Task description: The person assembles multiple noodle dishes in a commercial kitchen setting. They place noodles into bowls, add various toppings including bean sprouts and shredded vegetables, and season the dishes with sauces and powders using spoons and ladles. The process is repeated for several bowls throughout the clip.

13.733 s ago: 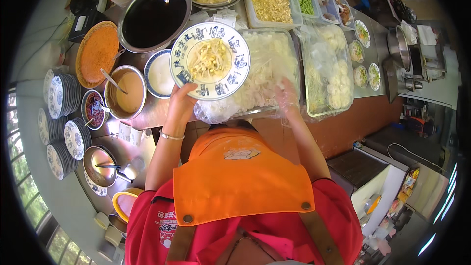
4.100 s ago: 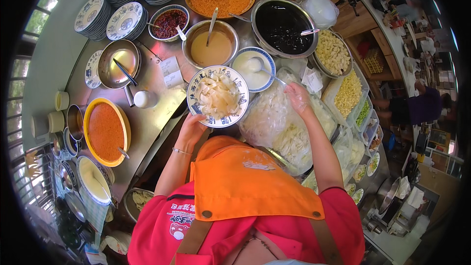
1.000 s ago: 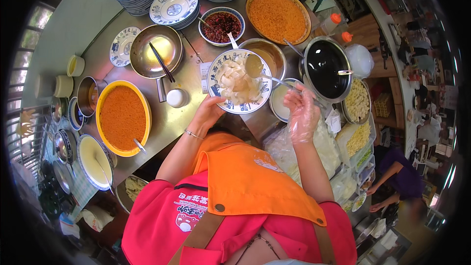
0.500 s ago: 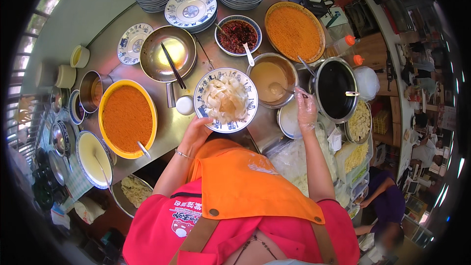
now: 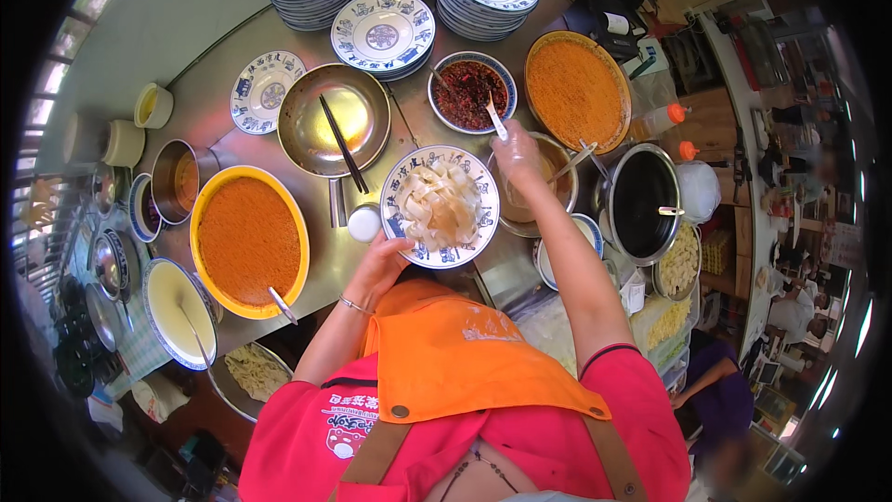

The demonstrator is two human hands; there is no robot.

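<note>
A white plate with blue drawings [image 5: 395, 188] is held level at its near-left rim by my left hand [image 5: 379, 266], thumb over the edge. Wide pale noodles [image 5: 440, 204] are heaped on it, with brownish sauce among them. My right hand [image 5: 517, 158], in a clear glove, has closed on the handle end of a white spoon [image 5: 496, 115]. The spoon's other end is in a bowl of dark red chili [image 5: 465, 93], where a second spoon also stands. Partly covered by my right hand, a metal bowl of tan sauce [image 5: 556, 164] holds a metal spoon [image 5: 580, 158] leaning on its rim.
A frying pan [image 5: 358, 130] with black chopsticks [image 5: 340, 141] stands behind a yellow-rimmed basin of orange paste [image 5: 251, 237]. Plate stacks [image 5: 381, 33] line the back. To the right are a tray of orange crumbs [image 5: 578, 88] and a pot of dark liquid [image 5: 641, 200].
My right hand has let go of the metal spoon in the tan sauce and moved left and away to the white spoon. My left hand still holds the plate; the view has shifted slightly.
</note>
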